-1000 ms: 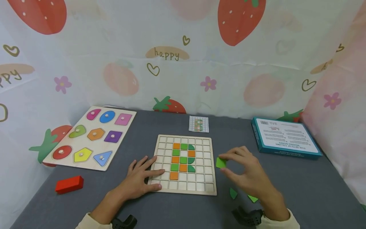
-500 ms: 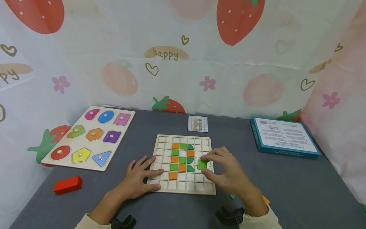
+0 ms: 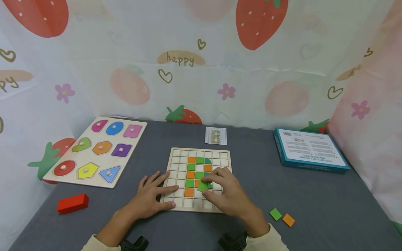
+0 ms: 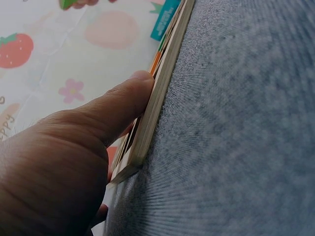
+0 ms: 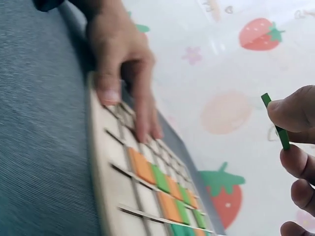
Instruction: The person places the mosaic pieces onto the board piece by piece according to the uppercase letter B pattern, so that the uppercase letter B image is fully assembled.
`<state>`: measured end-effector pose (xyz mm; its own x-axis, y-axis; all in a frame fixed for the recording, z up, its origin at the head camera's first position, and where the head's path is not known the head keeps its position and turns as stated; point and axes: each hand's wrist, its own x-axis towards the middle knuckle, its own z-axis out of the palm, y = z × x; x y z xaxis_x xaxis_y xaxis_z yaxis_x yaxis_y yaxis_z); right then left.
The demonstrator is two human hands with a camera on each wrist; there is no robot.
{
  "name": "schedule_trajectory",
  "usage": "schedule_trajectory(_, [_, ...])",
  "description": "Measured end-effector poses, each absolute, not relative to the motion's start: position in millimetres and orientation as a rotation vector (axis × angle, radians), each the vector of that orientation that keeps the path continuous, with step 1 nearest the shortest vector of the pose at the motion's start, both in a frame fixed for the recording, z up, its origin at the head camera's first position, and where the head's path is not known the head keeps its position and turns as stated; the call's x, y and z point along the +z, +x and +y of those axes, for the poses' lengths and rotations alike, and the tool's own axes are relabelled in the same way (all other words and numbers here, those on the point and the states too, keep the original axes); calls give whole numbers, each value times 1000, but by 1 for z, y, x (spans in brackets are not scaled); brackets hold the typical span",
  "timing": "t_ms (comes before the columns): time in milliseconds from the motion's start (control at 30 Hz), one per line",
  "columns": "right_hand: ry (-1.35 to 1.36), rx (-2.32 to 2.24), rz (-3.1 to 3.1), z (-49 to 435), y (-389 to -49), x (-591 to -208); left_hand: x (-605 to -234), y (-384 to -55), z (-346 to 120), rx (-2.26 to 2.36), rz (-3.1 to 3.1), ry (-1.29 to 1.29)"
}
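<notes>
My right hand (image 3: 230, 191) pinches a green square tile (image 3: 202, 186) between thumb and fingers, over the wooden grid board (image 3: 192, 153). In the right wrist view the green tile (image 5: 283, 138) shows edge-on, raised above the board. Orange, green and rounded dark green tiles fill several cells; an orange tile (image 3: 188, 192) sits lowest in their left column. My left hand (image 3: 154, 195) rests with spread fingers on the board's left side, its thumb (image 4: 120, 105) on the near edge. The right hand hides part of the board.
A loose green tile (image 3: 275, 214) and orange tile (image 3: 288, 220) lie right of the board. Behind it is a small pattern card (image 3: 215, 136). A knobbed shape puzzle (image 3: 111, 158) and red block (image 3: 73, 203) stand left, a teal box (image 3: 311, 150) at back right.
My right hand has carried the green tile leftward from beside the board to over its lower middle. The loose green and orange tiles are now uncovered. The left hand has stayed in place.
</notes>
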<state>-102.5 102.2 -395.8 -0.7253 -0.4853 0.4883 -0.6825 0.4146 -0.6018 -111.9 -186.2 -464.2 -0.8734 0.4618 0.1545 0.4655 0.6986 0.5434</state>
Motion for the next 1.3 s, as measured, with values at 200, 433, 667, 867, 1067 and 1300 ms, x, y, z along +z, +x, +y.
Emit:
schedule_trajectory(200, [982,1236,-2528,90,-103,-410,-464,-113,-187,-914,-2910,-786])
schedule_trajectory(433, [983,1230,-2581,81,-105,-428,-465,-112,-187,-915,-2898,-798])
schedule_trajectory(667, [974,1091,-2671,73,-103,-437,-465,-112,-187,-912,-2899,-798])
schedule_trajectory(867, [962,967,-2733,68,-102,-443,-465,-113,-187,-914,-2882,-804])
schedule_trajectory(1067, [949,936,-2775,65,-101,-444,-465,-113,-188,-914,-2891,-807])
schedule_trajectory(1300, [936,869,-2817,63,-101,-446,-466,-113,-188,-904,-2892,-807])
